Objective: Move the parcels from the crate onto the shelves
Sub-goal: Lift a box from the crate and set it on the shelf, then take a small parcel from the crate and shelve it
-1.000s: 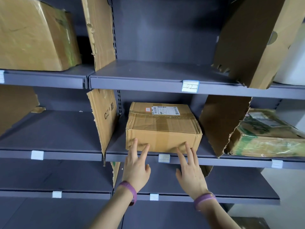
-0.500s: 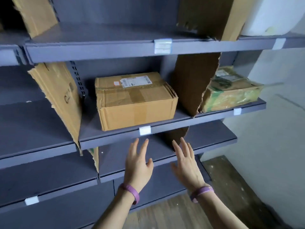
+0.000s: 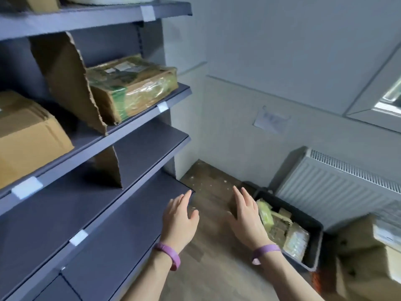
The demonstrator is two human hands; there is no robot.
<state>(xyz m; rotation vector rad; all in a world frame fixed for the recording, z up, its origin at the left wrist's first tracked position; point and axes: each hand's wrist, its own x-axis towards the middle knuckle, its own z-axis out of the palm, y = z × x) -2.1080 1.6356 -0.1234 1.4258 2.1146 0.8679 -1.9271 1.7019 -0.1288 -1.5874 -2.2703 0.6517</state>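
Two hands hang in the air in front of me, both spread flat with straight, slightly parted fingers and holding nothing. My left hand [image 3: 179, 220] has its fingertips just beside the corner of a low board of the shelves [image 3: 138, 148]. My right hand [image 3: 246, 216] covers the near end of the crate [image 3: 315, 246] in my view. Each wrist wears a purple band [image 3: 169, 255].

That crate is black, with smooth plastic walls and rounded corners. It sits on the wood-grain floor [image 3: 212, 268] to my right, close to a white ribbed radiator [image 3: 338, 185]. The parcels [image 3: 280, 224] lie packed inside it: yellow-green wrapping, brown cardboard and a pale glossy packet. Beyond the crate, brown cardboard boxes [image 3: 364, 257] are stacked, too blurred for me to read.

On my left, the shelves are matt dark grey metal with white tags [image 3: 27, 187] on their front edges. A torn, ragged-edged cardboard divider [image 3: 67, 83] stands upright on the middle board. On one side of it sits a plain brown box [image 3: 26, 135]. On the other side lies a flat parcel [image 3: 132, 85] wrapped in shiny clear film over green print. A smaller cardboard divider [image 3: 108, 166] stands on the board below. A paper note [image 3: 271, 121] is stuck to the pale wall.
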